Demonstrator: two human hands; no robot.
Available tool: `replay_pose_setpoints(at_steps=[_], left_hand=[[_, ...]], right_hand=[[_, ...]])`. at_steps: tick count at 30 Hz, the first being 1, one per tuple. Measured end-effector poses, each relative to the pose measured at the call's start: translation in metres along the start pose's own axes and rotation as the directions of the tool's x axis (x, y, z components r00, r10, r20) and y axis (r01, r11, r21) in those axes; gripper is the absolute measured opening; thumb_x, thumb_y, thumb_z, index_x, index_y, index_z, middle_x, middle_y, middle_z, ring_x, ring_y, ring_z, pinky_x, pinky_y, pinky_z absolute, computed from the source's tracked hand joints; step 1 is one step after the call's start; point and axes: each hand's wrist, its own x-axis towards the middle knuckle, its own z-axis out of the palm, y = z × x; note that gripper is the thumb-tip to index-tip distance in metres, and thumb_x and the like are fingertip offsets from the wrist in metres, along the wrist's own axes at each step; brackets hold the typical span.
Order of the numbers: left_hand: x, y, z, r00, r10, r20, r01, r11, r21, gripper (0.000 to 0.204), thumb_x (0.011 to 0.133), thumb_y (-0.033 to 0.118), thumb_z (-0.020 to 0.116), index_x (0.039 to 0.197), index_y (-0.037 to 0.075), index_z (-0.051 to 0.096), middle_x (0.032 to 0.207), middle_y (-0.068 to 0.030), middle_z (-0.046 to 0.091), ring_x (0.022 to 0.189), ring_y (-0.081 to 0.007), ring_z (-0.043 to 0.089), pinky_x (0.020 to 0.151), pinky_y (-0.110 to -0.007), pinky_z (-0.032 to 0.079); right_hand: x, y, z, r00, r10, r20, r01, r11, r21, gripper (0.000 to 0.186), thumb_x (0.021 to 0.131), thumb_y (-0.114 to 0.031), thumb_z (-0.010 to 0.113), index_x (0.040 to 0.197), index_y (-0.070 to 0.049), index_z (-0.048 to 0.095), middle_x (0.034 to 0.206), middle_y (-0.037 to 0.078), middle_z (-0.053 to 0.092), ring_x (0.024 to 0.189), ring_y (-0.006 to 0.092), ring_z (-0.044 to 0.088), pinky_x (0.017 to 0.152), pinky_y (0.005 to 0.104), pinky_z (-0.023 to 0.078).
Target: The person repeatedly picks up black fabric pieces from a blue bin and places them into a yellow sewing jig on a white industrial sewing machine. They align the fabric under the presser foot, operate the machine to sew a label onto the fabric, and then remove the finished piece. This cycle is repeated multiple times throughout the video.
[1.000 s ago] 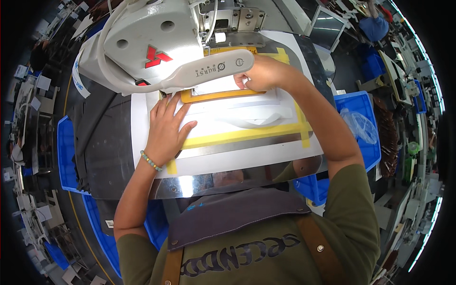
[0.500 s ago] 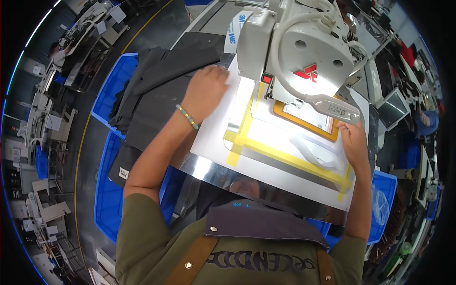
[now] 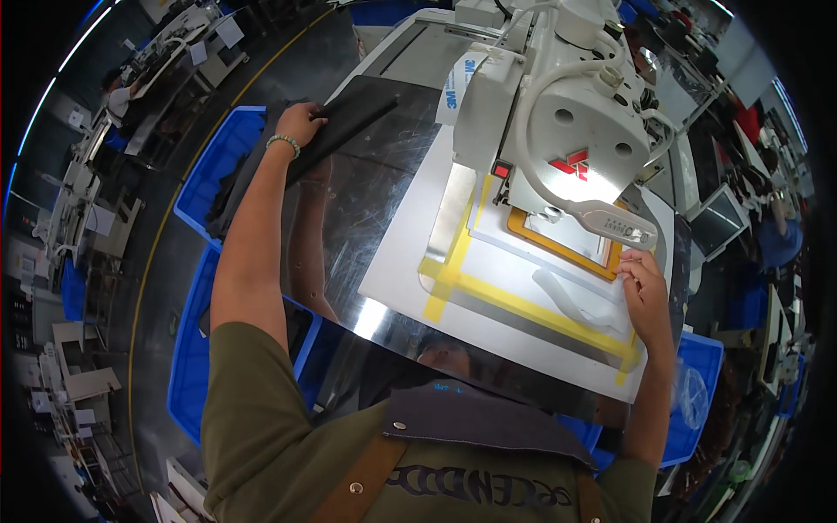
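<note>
My left hand (image 3: 301,125) is at the far left of the work plate, closed on dark fabric (image 3: 349,129) that lies folded along the plate's edge and over the blue bin. My right hand (image 3: 643,295) rests beside the near right corner of an orange rectangular frame (image 3: 567,248) under the sewing machine head (image 3: 575,131). Its loosely bent fingers are apart, with the fingertips at the frame's edge. Beneath the frame lies a white sheet (image 3: 392,266) with yellow tape (image 3: 540,303) around an inner area. A curved whitish strip (image 3: 562,296) lies on it.
The shiny metal plate (image 3: 370,187) runs under the sheet. Blue bins (image 3: 196,213) stand along the left, and another blue bin (image 3: 697,375) holding clear plastic is at the right. A pale hose with a grey handle (image 3: 615,225) hangs before the machine head.
My left hand has moved left and away from me, and the dark fabric has gone left, baring the metal plate. My right hand stays by the frame's corner, its fingers slightly more spread.
</note>
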Motion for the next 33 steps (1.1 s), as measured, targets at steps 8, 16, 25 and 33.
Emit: replay_pose_setpoints(at_steps=[8,16,25,33], left_hand=[[-0.09,0.077,-0.095,0.951,0.251,-0.179,-0.281,0.944,-0.17,0.022,0.091,0.015,0.076,0.106,0.001,0.069,0.094,-0.0119,0.073,0.083,-0.0227,0.07,0.076,-0.033,0.053],[-0.135,0.112,-0.158,0.899,0.363,0.243,-0.148,0.775,-0.614,0.015,0.098,0.009,0.069,0.108,-0.002,0.068,0.093,0.001,0.069,0.087,-0.0043,0.063,0.08,-0.024,0.052],[-0.113,0.108,-0.05,0.859,0.51,-0.047,-0.511,0.846,-0.151,0.037,0.087,0.013,0.078,0.121,0.003,0.069,0.114,-0.0102,0.07,0.109,-0.0246,0.066,0.094,-0.032,0.053],[-0.227,0.163,-0.067,0.72,0.673,0.169,-0.674,0.737,-0.062,0.033,0.08,0.011,0.076,0.108,-0.003,0.067,0.097,-0.0118,0.062,0.088,-0.0292,0.062,0.076,-0.039,0.054]], right_hand=[[0.013,-0.037,0.011,0.987,-0.098,0.125,0.093,0.995,0.047,0.013,0.092,0.004,0.054,0.097,0.004,0.066,0.11,0.015,0.067,0.095,0.0279,0.067,0.081,0.0338,0.052],[0.016,-0.05,0.015,0.968,-0.172,0.182,0.165,0.985,0.058,0.014,0.089,0.005,0.056,0.099,0.003,0.066,0.107,0.016,0.067,0.095,0.0313,0.068,0.083,0.0371,0.054],[0.02,-0.059,0.028,0.927,-0.245,0.284,0.249,0.968,0.024,0.019,0.086,0.006,0.06,0.102,0.001,0.068,0.103,0.016,0.069,0.096,0.0319,0.068,0.085,0.0386,0.054],[0.042,-0.104,0.086,0.765,-0.608,0.214,0.639,0.759,-0.129,0.015,0.086,-0.009,0.069,0.1,-0.003,0.068,0.096,0.009,0.068,0.092,0.0253,0.066,0.079,0.0358,0.054]])
